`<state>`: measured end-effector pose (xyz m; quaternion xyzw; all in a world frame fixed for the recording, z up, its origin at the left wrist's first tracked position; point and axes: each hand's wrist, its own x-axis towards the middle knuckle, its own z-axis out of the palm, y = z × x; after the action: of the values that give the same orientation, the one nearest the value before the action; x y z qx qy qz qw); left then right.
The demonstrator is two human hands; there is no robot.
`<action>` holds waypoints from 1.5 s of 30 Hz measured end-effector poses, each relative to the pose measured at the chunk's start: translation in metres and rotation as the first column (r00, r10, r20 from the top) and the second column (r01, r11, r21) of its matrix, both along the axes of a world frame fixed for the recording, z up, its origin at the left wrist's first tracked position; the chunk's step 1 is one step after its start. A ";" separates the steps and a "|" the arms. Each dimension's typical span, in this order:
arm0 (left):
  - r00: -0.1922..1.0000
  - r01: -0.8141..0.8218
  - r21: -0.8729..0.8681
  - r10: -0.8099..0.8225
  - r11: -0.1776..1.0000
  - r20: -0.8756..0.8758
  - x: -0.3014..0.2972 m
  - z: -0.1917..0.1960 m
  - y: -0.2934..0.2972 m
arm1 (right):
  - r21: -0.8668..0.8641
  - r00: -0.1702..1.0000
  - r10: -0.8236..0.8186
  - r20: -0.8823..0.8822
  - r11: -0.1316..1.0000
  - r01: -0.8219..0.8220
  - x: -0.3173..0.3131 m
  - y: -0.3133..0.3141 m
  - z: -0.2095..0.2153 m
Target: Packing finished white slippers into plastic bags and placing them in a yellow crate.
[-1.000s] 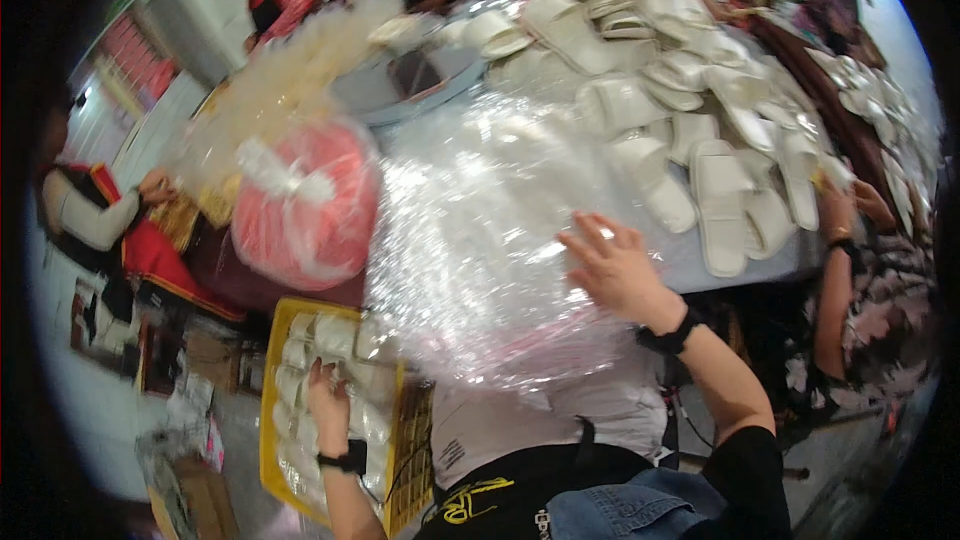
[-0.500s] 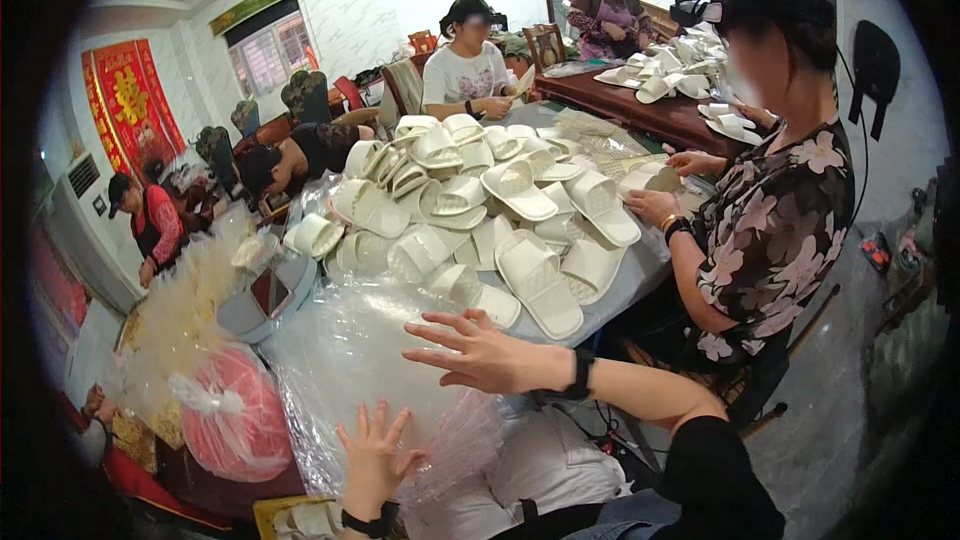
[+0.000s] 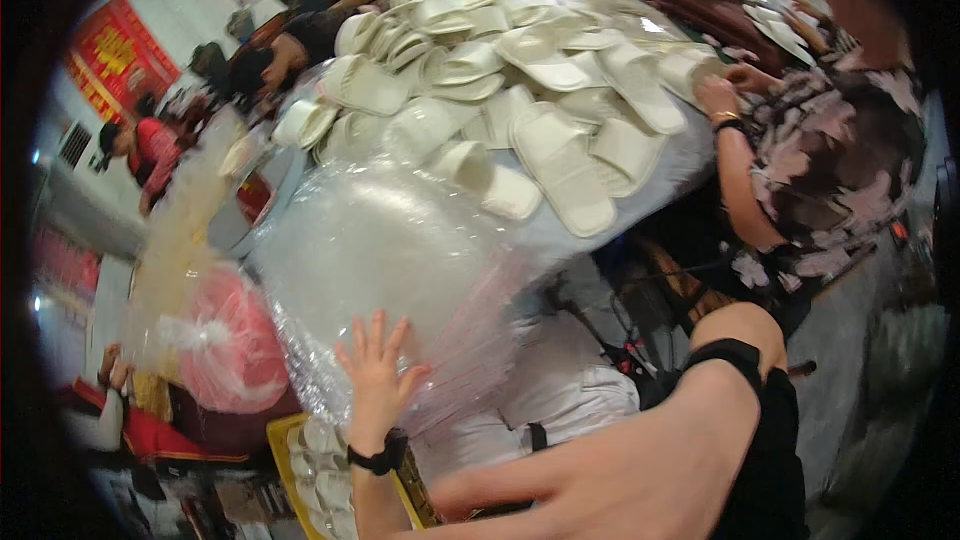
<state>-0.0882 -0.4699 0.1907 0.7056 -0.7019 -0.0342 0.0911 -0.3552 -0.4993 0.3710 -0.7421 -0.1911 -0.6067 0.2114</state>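
At the bottom of the frame the right hand point(image 3: 560, 495) looms large and blurred close to the camera, fingers stretched toward the lower left, holding nothing. Just left of centre, a little further off, the left hand point(image 3: 375, 370) is open with fingers spread, its palm pressed flat on the near edge of a stack of clear plastic bags point(image 3: 400, 260), which fills the middle left of the frame. Below that hand sits a yellow crate point(image 3: 283, 440) holding pale slippers. To the left lies a bag with red contents point(image 3: 235, 350). Beyond the bags, a heap of white slippers point(image 3: 520, 90) covers the worktop point(image 3: 655, 185) across the upper centre. At the upper right a person in a flowered top point(image 3: 830, 170) handles slippers at the worktop's edge.
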 end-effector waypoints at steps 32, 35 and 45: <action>0.997 -0.069 0.043 0.067 0.997 0.035 0.002 -0.026 0.020 | -0.085 0.044 -0.376 -0.926 0.320 0.944 -0.075 -0.494 -0.121; 0.998 0.046 -0.040 -0.047 0.998 -0.033 -0.006 -0.019 -0.007 | -0.077 0.006 -0.289 -0.957 0.276 0.958 -0.136 -0.548 -0.135; 0.993 0.059 -0.027 -0.061 0.998 -0.097 -0.002 0.025 0.000 | 0.293 0.378 -0.380 -0.844 0.263 0.919 -0.102 -0.443 -0.067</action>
<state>-0.0905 -0.4701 0.2161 0.6805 -0.7179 -0.0629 0.1326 -0.4568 -0.9419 0.3043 -0.7363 0.5129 -0.3664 0.2460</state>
